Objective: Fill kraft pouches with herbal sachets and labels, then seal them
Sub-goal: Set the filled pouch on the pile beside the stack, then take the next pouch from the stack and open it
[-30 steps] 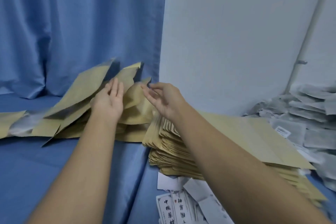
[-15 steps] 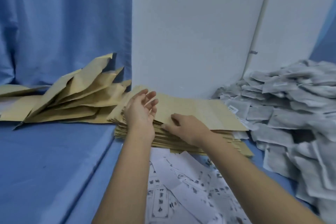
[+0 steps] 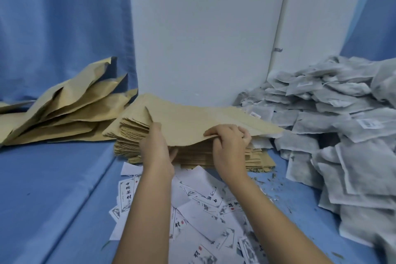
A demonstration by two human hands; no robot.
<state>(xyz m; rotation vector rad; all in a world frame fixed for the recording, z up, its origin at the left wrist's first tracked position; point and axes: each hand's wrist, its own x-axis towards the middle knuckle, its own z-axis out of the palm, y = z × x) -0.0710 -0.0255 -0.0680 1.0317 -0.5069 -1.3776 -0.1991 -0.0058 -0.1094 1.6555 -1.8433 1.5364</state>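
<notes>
A thick stack of flat kraft pouches (image 3: 192, 156) lies on the blue surface in front of the white panel. The top kraft pouch (image 3: 192, 120) is lifted at its near edge. My right hand (image 3: 230, 146) pinches that near edge, thumb on top and fingers curled beneath. My left hand (image 3: 157, 148) is at the pouch's left near edge, with its fingers tucked under the sheet and hidden. White printed labels (image 3: 192, 210) lie scattered in front of the stack. A heap of grey herbal sachets (image 3: 334, 126) fills the right side.
Filled kraft pouches (image 3: 70, 111) lean in a pile at the left against the blue curtain (image 3: 60, 28). A white panel (image 3: 203, 28) stands behind the stack. Loose herb crumbs (image 3: 276, 184) dot the blue surface near the sachets.
Both hands came away from the left pile to the stack. My right hand went from pressing flat on the top pouch to pinching and lifting its edge; my left hand slid under it.
</notes>
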